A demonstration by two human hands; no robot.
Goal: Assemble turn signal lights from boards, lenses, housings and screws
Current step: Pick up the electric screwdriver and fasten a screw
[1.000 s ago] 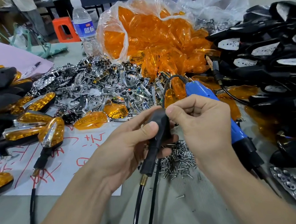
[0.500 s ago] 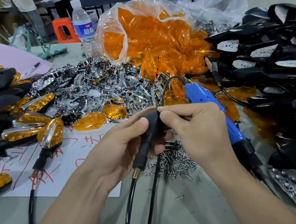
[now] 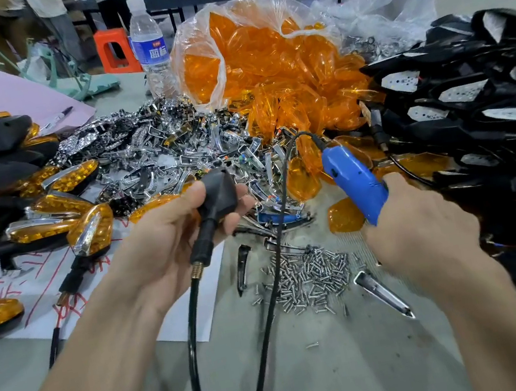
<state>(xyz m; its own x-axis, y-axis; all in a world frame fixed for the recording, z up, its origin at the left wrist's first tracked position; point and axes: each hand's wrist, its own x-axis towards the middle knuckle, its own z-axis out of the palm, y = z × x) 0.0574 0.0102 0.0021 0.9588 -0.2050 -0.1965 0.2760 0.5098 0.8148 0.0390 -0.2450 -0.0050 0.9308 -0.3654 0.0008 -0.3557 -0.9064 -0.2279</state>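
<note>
Change: the right hand (image 3: 422, 237) has left the housing (image 3: 219, 192) and now grips the blue screwdriver (image 3: 354, 180), at its 3 o'clock.
Left hand (image 3: 162, 241): grips the housing above the counter (image 3: 344, 367).
Meaning: fastening is probably next; the screws (image 3: 309, 275) lie at 5 o'clock.

The left arm (image 3: 75, 376) enters from the lower left corner. The left hand (image 3: 163, 244), left of centre, curls thumb and fingers round a black housing (image 3: 219, 191). The right arm (image 3: 513, 324) enters from the lower right. The right hand (image 3: 425, 236), knuckles up, grips a blue screwdriver (image 3: 354, 180).
</note>
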